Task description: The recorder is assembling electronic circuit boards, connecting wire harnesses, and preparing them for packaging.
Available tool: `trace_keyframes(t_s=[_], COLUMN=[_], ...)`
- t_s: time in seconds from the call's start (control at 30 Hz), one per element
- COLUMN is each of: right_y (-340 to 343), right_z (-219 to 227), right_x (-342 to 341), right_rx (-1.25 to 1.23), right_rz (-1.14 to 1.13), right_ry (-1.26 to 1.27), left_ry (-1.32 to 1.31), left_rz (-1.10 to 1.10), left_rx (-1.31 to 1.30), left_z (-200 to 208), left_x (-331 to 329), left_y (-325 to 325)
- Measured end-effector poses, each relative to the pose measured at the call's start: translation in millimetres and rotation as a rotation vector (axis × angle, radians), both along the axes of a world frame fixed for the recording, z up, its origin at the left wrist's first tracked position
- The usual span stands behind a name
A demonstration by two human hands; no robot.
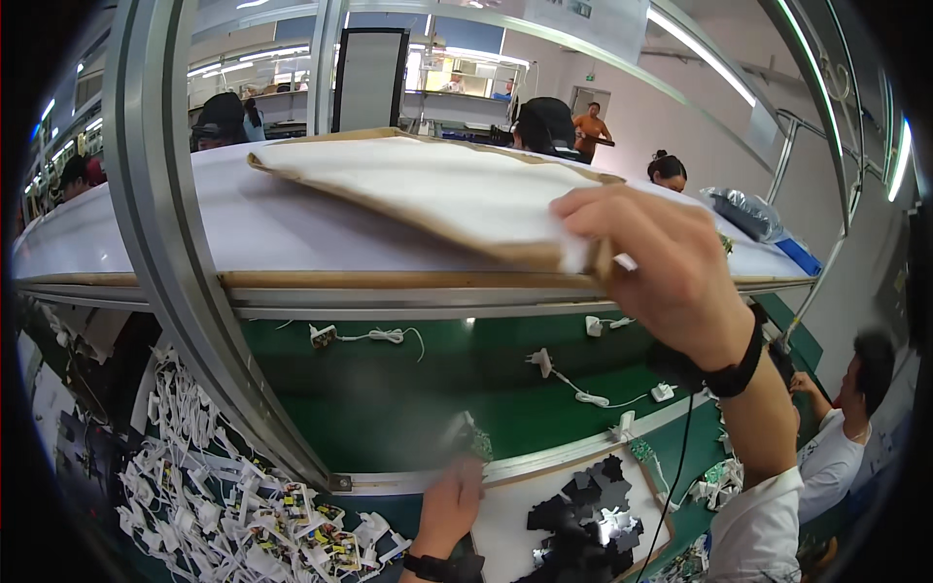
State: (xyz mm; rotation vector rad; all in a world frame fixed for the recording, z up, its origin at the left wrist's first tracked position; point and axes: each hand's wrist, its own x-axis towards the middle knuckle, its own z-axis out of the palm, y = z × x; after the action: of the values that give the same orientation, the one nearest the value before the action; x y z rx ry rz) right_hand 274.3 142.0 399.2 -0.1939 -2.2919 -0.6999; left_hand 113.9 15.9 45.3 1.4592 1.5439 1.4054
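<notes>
My right hand (666,262) is closed round the near right corner of a flat white board with brown edges (428,185). The board lies tilted over the white upper shelf (233,233), its left end raised a little. Lower down, my left hand (452,505) is closed on a small green circuit board (478,442), smeared by motion; a pale part beside it is too blurred to name. Just right of that hand, thin black square pieces (588,520) are heaped on a white tray with a brown rim (501,539).
A large heap of white chargers and cables (243,505) fills the lower left. Plugs with cables (573,389) lie on the green conveyor belt (389,437). A metal post (165,194) rises at left. A plastic-wrapped bundle (743,214) sits on the shelf. A co-worker (846,428) is at right.
</notes>
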Motion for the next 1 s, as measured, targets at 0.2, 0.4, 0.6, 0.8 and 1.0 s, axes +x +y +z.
trace_keyframes(t_s=[0.2,0.4,0.6,0.8,1.0], right_y=[28,52,24,-31,-42], right_z=[47,67,44,17,-18], right_x=[35,66,76,60,41], right_rx=[0.202,0.175,0.181,0.22,0.166], right_rz=[-0.189,-0.332,-0.357,-0.283,-0.256], right_ry=[0.043,0.058,0.118,0.108,0.067], left_ry=[-0.025,-0.041,-0.025,0.008,0.081], left_rz=[-0.005,-0.025,-0.016,-0.02,-0.004], left_rx=[-0.146,-0.188,-0.19,-0.187,-0.009], left_z=[12,16,19,11,4], left_x=[10,10,13,13,8], left_y=[0,8,4,3,4])
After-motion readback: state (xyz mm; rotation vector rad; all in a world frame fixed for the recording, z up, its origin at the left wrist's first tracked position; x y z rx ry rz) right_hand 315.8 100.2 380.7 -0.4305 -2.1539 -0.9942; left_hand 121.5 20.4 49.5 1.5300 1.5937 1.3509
